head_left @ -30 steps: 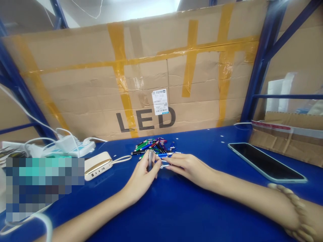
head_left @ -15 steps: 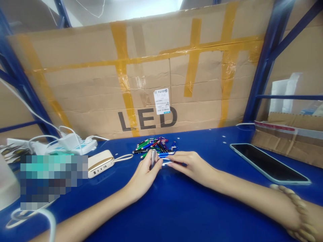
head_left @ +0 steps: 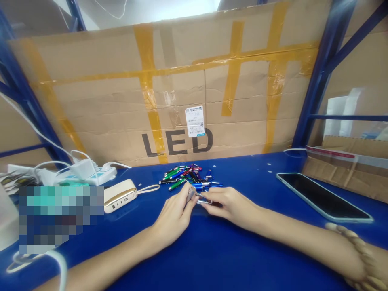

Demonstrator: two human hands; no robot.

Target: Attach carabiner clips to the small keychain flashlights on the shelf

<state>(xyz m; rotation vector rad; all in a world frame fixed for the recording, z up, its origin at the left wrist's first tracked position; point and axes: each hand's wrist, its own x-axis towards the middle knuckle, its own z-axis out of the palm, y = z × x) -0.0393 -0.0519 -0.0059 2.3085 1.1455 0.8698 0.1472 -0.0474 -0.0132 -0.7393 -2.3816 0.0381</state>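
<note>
Tilting a silver penlight point(head_left: 191, 193) in left hand point(head_left: 173, 216) toward right hand point(head_left: 230, 208).

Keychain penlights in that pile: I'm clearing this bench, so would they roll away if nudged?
Probably: the keychain penlights are slim round tubes on a glossy blue shelf, so they likely roll. Their carabiner clips may snag, checking some and dragging neighbours along.

1. Table top point(head_left: 188, 258): glossy deep blue.
2. Carabiner keychains point(head_left: 182, 174), back edge of table: mixed green, blue, red, purple, black.
3. Cardboard sheet point(head_left: 100, 121): brown, crossed by yellow tape point(head_left: 147, 93), black LED lettering point(head_left: 177, 143).
4. Power bank point(head_left: 119, 196): cream, gold band.
</note>
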